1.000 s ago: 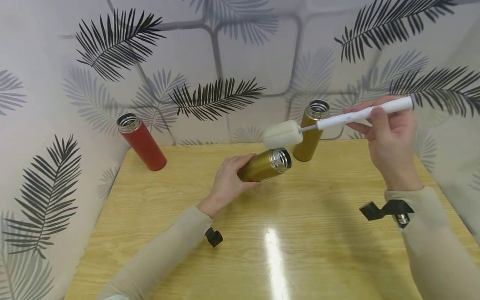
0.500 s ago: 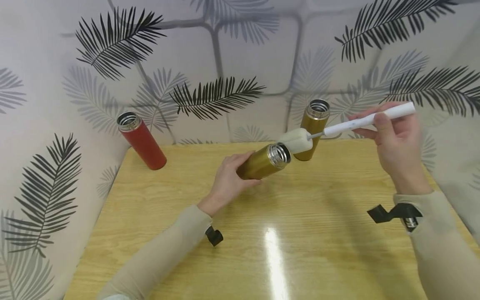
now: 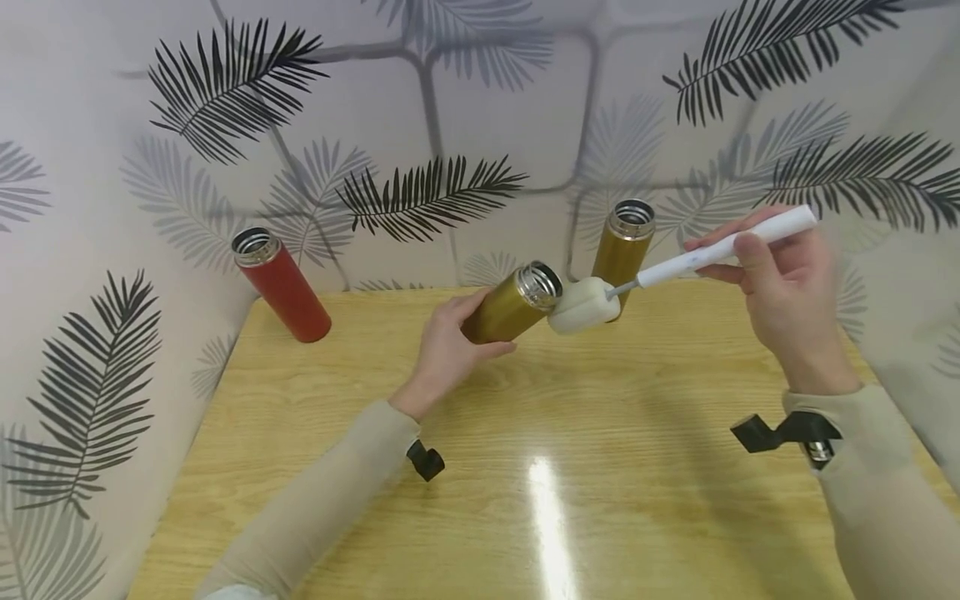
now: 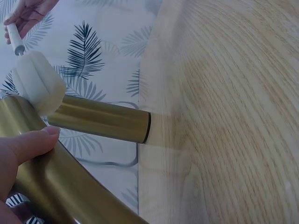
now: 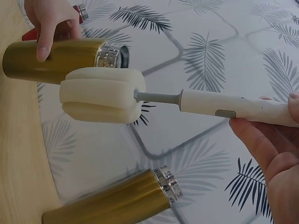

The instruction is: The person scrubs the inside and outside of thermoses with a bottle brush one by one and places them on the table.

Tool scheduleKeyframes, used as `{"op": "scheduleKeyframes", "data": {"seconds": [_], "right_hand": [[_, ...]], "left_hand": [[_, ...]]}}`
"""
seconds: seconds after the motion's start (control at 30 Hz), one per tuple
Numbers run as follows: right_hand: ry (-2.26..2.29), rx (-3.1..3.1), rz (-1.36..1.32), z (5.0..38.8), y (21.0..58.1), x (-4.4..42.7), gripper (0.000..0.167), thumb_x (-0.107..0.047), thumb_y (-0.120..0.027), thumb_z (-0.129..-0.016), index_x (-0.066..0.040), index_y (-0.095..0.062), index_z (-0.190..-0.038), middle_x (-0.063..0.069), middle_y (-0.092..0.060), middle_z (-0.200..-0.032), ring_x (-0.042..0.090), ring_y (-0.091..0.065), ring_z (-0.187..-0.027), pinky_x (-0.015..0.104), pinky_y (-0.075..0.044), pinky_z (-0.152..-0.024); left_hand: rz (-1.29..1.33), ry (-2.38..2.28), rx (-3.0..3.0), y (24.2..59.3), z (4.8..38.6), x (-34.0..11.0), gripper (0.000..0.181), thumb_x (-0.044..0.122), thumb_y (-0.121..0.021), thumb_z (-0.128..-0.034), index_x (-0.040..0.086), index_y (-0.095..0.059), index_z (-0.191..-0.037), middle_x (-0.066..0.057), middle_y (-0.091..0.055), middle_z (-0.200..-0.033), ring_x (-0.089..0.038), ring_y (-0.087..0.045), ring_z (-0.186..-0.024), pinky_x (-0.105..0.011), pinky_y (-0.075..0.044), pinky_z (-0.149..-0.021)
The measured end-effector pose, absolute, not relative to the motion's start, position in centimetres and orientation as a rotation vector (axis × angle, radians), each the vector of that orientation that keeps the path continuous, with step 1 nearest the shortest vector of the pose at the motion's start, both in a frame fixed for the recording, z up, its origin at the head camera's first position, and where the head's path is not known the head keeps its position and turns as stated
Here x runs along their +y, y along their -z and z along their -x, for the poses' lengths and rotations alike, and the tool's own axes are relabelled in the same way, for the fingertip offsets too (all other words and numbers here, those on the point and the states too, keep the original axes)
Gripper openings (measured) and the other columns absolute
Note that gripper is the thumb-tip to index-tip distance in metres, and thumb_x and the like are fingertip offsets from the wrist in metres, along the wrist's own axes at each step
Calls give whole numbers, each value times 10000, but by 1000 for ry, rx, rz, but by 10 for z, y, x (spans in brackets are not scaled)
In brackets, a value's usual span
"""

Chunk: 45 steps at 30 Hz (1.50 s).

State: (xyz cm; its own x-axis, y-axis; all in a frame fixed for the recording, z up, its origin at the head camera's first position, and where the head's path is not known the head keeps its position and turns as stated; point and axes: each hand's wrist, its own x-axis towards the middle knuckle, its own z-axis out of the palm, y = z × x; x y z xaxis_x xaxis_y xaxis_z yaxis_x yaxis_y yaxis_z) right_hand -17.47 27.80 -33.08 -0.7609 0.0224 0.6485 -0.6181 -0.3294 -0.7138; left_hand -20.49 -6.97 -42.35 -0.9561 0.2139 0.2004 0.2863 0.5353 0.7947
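My left hand [image 3: 448,342] grips a gold thermos flask [image 3: 504,313] around its body, tilted with its uncapped steel mouth up and to the right. Between thumb and fingers, my right hand [image 3: 795,292] holds the white handle of a sponge bottle brush [image 3: 588,305]. The brush's cream sponge head [image 5: 103,95] lies against or right beside the flask, near its neck and outside the mouth; whether they touch I cannot tell. In the left wrist view the sponge overlaps the upper end of the held flask [image 4: 56,186].
A second gold flask [image 3: 621,250] stands uncapped at the table's back edge, just behind the sponge. A red flask [image 3: 285,287], also uncapped, stands at the back left. The wooden table [image 3: 450,500] meets a leaf-patterned wall [image 3: 495,117] behind.
The sponge has moved from above the flask's mouth to its right side and lower. My left hand has tilted the flask more upright and shifted it slightly left.
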Motion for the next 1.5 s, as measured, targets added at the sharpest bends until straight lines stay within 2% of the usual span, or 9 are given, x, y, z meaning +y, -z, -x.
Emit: {"op": "scheduleKeyframes", "data": {"seconds": [0.23, 0.47, 0.8, 0.97, 1.2, 1.33, 1.5], "right_hand": [[-2198, -1444, -806, 173, 328, 280, 90, 127, -487, -1029, 186, -507, -1094, 291, -702, -981, 380, -745, -966, 425, -619, -824], [-2275, -1379, -767, 170, 324, 281, 73, 112, -488, -1038, 156, -506, -1094, 293, -698, -976, 396, -742, -959, 434, -624, -819], [-2351, -1229, -782, 175, 322, 271, 122, 59, -544, -1035, 153, -489, -1089, 315, -687, -988, 427, -742, -958, 463, -615, -848], [-2343, -1166, -754, 177, 321, 266, 150, 44, -574, -1023, 136, -482, -1097, 337, -680, -998, 447, -727, -957, 481, -616, -830], [-2256, -1235, -673, 184, 321, 257, 186, 19, -626, -1006, 96, -496, -1114, 297, -669, -1006, 413, -729, -947, 467, -620, -833], [-2185, -1271, -656, 187, 324, 256, 168, 14, -637, -1004, 93, -509, -1079, 290, -678, -988, 395, -734, -927, 442, -626, -817], [-2030, -1383, -644, 190, 328, 257, 69, 71, -591, -1004, 91, -536, -1039, 276, -707, -973, 358, -746, -913, 399, -628, -805]], "left_hand": [[394, 1344, -2738, 422, 203, -68, 818, 280, -954, -764, 180, -589, -1490, -77, -639, -1396, -305, -534, -1264, -513, -425, -1075], [420, 1269, -2749, 423, 203, -67, 818, 284, -955, -764, 166, -591, -1486, -85, -646, -1383, -309, -541, -1244, -505, -436, -1062], [413, 1293, -2787, 427, 202, -65, 810, 272, -942, -783, 168, -578, -1499, -100, -639, -1393, -323, -548, -1243, -504, -448, -1058], [490, 1211, -2804, 424, 200, -61, 800, 268, -940, -787, 154, -582, -1492, -107, -639, -1395, -332, -557, -1246, -497, -455, -1055], [542, 1172, -2815, 426, 195, -56, 793, 249, -942, -783, 127, -588, -1482, -117, -635, -1408, -325, -560, -1223, -503, -464, -1032], [572, 1146, -2808, 429, 194, -57, 791, 240, -947, -775, 143, -596, -1477, -96, -651, -1395, -316, -567, -1216, -510, -466, -1029], [637, 1152, -2775, 428, 193, -56, 796, 246, -953, -766, 131, -601, -1470, -87, -660, -1388, -310, -571, -1225, -497, -464, -1045]]}}
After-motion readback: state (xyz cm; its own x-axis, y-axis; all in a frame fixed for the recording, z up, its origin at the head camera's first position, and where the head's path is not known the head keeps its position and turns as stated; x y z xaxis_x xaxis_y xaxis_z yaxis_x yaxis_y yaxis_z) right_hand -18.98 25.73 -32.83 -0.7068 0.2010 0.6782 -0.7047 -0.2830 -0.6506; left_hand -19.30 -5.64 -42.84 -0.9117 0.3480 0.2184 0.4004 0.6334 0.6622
